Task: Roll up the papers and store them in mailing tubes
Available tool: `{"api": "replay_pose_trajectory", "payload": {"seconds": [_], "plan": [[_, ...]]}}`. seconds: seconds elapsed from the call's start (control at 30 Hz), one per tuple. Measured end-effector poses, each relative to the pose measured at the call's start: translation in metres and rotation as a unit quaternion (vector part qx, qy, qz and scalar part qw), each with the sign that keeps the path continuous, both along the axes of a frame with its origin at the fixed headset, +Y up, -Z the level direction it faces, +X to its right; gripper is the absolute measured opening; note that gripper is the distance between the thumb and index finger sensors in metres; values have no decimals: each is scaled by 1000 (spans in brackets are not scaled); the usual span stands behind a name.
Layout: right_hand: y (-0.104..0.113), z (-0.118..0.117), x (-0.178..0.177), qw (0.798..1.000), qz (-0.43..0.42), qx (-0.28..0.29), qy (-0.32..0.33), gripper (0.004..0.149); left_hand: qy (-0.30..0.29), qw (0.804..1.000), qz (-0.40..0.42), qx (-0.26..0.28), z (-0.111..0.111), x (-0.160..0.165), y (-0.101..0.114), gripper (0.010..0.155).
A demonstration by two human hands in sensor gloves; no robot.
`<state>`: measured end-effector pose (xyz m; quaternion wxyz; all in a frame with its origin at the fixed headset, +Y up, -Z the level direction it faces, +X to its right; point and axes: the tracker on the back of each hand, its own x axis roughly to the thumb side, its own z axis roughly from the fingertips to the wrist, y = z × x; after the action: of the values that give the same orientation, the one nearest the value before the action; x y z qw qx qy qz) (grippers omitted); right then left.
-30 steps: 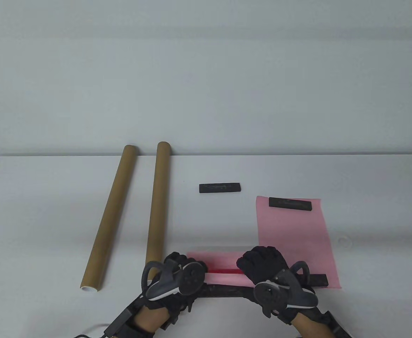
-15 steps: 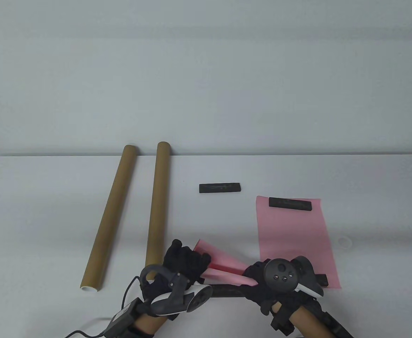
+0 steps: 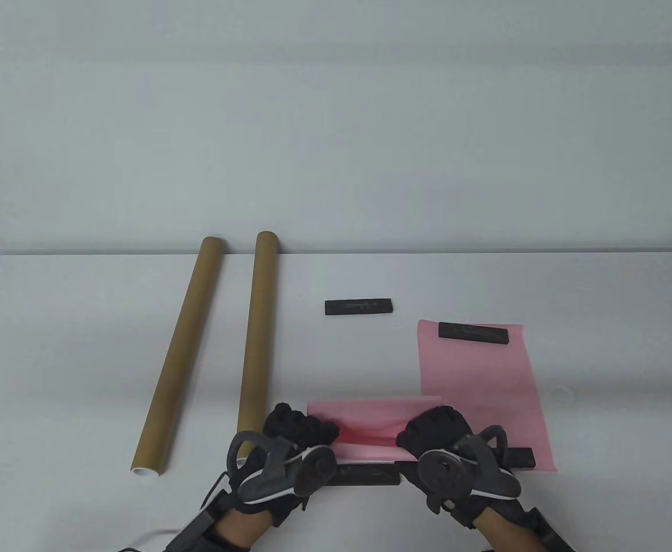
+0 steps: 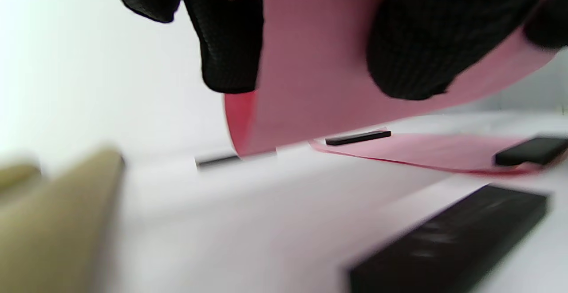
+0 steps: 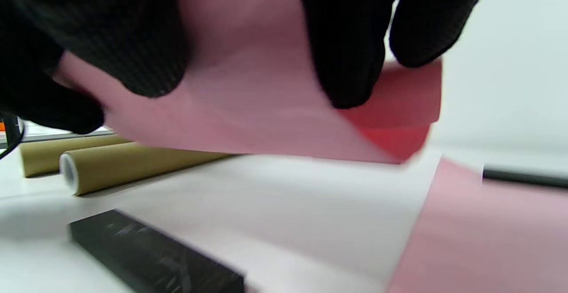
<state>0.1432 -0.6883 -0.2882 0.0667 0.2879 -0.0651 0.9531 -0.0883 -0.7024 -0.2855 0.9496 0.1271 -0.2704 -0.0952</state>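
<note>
Both hands hold one pink paper sheet (image 3: 370, 422) at the near edge of the white table (image 3: 83, 345). The left hand (image 3: 298, 431) grips the sheet's left end and the right hand (image 3: 436, 428) its right end, so the paper spans the gap between them, curled over on itself into a loose roll whose darker inside shows in the middle.

In the left wrist view the gloved fingers (image 4: 230, 40) curl around the pink curl from behind while a thumb presses on its front, so the paper is pinched between them, lifted off the table. The right wrist view shows the same: fingers (image 5: 350, 40) wrapped over the roll, with its open red end sticking out just past them.

A black bar weight (image 3: 367, 474) lies on the table just below the held sheet, between the two wrists.

A second pink sheet (image 3: 479, 391) lies flat to the right, pinned by a black bar (image 3: 473, 333) at its far edge and another (image 3: 522, 457) at its near corner. A fourth bar (image 3: 358, 306) sits alone mid-table. Two brown mailing tubes (image 3: 255, 339) lie side by side on the left, well apart from the hands.
</note>
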Motion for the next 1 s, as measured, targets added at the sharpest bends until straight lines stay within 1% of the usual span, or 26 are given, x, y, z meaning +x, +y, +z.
{"api": "replay_pose_trajectory", "payload": {"seconds": [0.03,0.07,0.1,0.17,0.23,0.3,0.33,0.37,0.4,0.47,0.53,0.6,0.63,0.67,0.7,0.73,0.8,0.87,0.93,1.0], "plan": [[-1,-2,1,1000,-19,-22,-2,40,-22,999,-17,28,2,2,2,66],[-2,-3,2,999,-29,-37,1,41,-22,999,-15,38,3,2,3,66],[-3,-4,3,997,-42,-57,6,42,-17,999,-4,38,3,1,5,65],[-3,-4,3,997,-51,-59,9,47,-12,1000,2,26,1,1,5,56],[-2,1,2,999,-36,-9,8,58,-1,1000,11,2,-3,-3,4,46],[1,8,-2,998,7,60,34,67,18,997,49,-55,-8,-8,0,44],[2,11,-3,995,14,94,26,66,26,993,72,-86,-11,-11,-1,44],[2,12,-4,994,10,108,23,62,30,990,84,-111,-12,-12,-3,43],[3,12,-5,994,3,111,25,58,25,988,89,-124,-13,-13,-5,42],[2,10,-4,995,-9,99,19,48,26,990,79,-118,-13,-12,-6,42],[1,7,-2,997,-13,80,18,46,25,993,64,-97,-11,-11,-6,45],[0,4,0,998,-23,55,16,45,24,997,40,-59,-8,-8,-4,59],[-1,1,2,999,-28,33,16,46,16,999,22,-33,-6,-7,-3,63],[-2,0,3,999,-33,20,15,47,4,1000,11,-18,-5,-6,-2,67],[-2,-1,5,999,-42,12,15,49,-8,1000,3,-3,-4,-5,-1,68],[-3,-3,6,999,-48,1,13,49,-6,1000,2,10,-2,-4,0,67],[-3,-3,7,999,-51,-11,14,53,-3,1000,14,8,-1,-3,2,61],[-3,-1,7,999,-48,6,14,59,5,1000,28,-12,-2,-4,4,53],[-2,4,4,998,-20,41,34,70,14,998,54,-42,-5,-8,3,48],[0,8,2,996,-4,80,29,67,15,994,76,-75,-9,-10,2,48]]}}
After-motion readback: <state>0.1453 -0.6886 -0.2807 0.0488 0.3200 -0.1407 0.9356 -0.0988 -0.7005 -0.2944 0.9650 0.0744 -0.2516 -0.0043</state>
